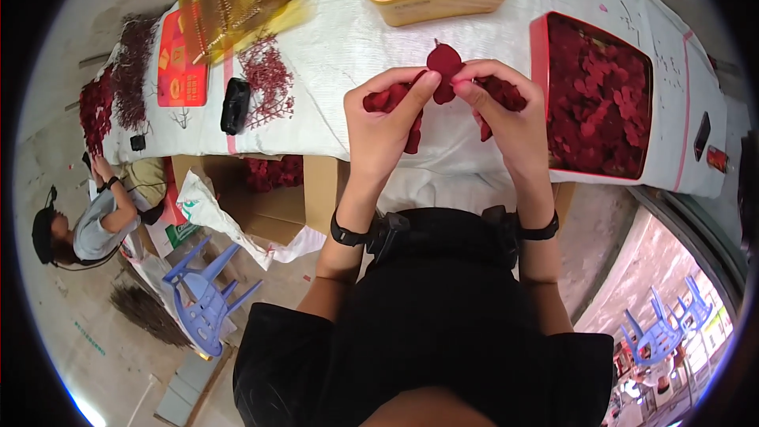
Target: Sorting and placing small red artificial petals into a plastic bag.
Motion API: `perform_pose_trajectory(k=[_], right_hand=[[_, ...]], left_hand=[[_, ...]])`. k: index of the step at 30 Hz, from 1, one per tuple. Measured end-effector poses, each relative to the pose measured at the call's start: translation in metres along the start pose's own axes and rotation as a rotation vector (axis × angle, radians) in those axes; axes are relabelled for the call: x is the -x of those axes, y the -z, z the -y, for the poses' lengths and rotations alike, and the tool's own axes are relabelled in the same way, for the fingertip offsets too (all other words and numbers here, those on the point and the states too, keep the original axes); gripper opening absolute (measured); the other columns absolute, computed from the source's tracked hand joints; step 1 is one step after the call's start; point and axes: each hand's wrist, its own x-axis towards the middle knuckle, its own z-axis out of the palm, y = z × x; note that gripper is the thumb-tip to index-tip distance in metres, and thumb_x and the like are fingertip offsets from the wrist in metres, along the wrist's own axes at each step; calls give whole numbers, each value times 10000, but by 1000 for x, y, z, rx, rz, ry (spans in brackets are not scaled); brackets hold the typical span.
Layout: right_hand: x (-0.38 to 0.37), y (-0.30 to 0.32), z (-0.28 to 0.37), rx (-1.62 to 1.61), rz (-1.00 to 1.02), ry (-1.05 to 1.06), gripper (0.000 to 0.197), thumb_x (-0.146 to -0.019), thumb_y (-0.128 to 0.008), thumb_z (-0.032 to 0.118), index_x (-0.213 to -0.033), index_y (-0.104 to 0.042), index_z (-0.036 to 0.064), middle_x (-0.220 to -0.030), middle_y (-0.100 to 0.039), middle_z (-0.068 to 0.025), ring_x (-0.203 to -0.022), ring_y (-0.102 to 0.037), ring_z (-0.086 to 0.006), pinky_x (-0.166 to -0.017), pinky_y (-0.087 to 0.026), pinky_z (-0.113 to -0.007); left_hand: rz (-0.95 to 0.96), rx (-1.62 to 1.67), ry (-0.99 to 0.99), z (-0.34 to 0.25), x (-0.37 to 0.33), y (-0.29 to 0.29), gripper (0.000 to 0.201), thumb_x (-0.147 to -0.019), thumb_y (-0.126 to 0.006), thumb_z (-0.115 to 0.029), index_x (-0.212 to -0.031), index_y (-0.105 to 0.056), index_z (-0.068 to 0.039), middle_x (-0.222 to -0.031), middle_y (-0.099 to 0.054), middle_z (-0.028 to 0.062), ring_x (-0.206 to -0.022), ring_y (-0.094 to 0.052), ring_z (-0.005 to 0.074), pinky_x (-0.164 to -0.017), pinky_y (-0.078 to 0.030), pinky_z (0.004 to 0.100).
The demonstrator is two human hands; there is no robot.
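Note:
Dark red artificial petals fill both of my hands above the white-covered table. My left hand is closed round a small bunch of petals, and some stick out below its thumb. My right hand holds another bunch in its curled fingers. Between the two thumbs and forefingers a single rounded red petal piece stands up, pinched from both sides, with a thin dark tip at its top. How the pieces join is too small to tell.
Red petals fill a yellow-rimmed tub at the back and a red box at right. Left lie a black object, red sprigs, a red packet and yellow netting. An open carton stands below; a co-worker is far left.

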Motion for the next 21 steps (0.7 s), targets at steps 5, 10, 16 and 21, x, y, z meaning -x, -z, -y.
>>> perform_pose_trajectory(k=[5, 10, 16, 21], right_hand=[[7, 22, -5, -7, -4, 143, 76, -827, -683, 51, -879, -652, 3, -879, -612, 0, -616, -483, -18, -489, -344, -165], [17, 23, 1, 21, -27, 178, 61, -825, -669, 6, -880, -648, -11, -879, -611, -11, -671, -514, -32, -537, -379, -170], [20, 22, 4, 243, -128, 357, 92, -811, -668, -32, -899, -646, -13, -887, -619, -27, -730, -558, -58, -598, -427, -175], [22, 20, 6, 112, -126, 210, 133, -790, -663, -78, -909, -641, -21, -892, -630, -45, -763, -593, -78, -619, -452, -181]], left_hand=[[74, 8, -12, 3, 7, -23, 128, -846, -692, -105, -900, -685, 11, -584, -553, -49, -475, -418, -1, -435, -292, 168], [92, 34, -1, 3, 16, -26, 114, -849, -684, -88, -900, -688, 14, -612, -573, -39, -480, -413, -6, -446, -297, 158], [36, -121, -141, 0, 25, -35, 92, -834, -684, -33, -914, -693, 9, -704, -630, -6, -485, -419, -13, -451, -308, 151], [66, -157, -149, 1, 26, -35, 115, -820, -680, 5, -934, -695, 6, -783, -664, 31, -484, -443, -8, -427, -320, 157]])
